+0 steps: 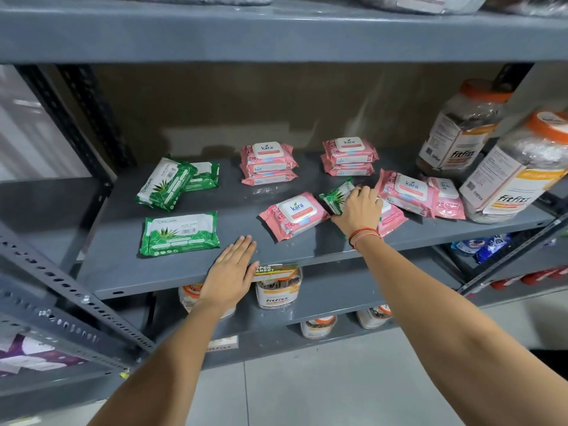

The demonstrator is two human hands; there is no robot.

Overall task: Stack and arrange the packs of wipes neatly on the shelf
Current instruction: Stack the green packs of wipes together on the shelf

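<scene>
1. The right hand [358,210] is closing its fingers [364,192] on a small green plastic wipes pack [335,198], tilted among pink packs.
2. The left hand [230,272] is resting flat, fingers released, on the grey metal shelf [184,272].
3. It should be lifted clear and carried to the green packs [178,233] well left of the fingers.

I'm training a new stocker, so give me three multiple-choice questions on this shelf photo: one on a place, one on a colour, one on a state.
1. Where does the left hand rest?
A. on the shelf's front edge
B. on a jar
C. on a pink pack

2. What colour is the small pack under the right hand?
A. pink
B. green
C. blue

3. How does the left hand lie?
A. in a fist
B. pinching a pack
C. flat, holding nothing

Answers: 1 A, palm lies on the grey edge. 2 B, green aloe print shows. 3 C, fingers are outstretched.
</scene>
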